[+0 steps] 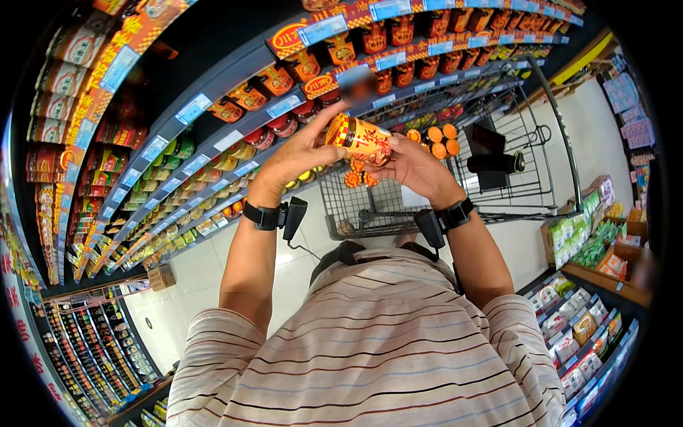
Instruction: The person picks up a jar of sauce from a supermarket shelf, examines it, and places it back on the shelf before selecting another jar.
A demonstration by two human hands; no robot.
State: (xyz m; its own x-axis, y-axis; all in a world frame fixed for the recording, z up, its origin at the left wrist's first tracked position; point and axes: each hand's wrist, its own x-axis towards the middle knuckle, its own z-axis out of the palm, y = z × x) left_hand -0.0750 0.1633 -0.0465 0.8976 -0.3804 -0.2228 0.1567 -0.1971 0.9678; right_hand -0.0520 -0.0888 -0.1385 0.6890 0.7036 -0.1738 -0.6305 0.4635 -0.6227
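A jar [368, 140] with a yellow label and a red-and-yellow checked lid lies tilted on its side between my hands, above the shopping cart. My left hand [299, 155] grips it at the lid end, thumb in front and index finger stretched out toward the shelf. At the base end, the fingers and thumb of my right hand [419, 165] hold the jar. Below, in the wire shopping cart [341, 208], stand several orange-lidded jars [443, 141]. More orange-topped jars [354, 179] show beneath the held jar, partly hidden by it and my hands.
Shelves [224, 115] packed with jars and price tags curve along the front and left. Black items [491, 160] rest near the cart's handle [565, 133]. A cardboard box [161, 277] sits by the left shelf end. Bagged goods [584, 325] fill a rack at the right.
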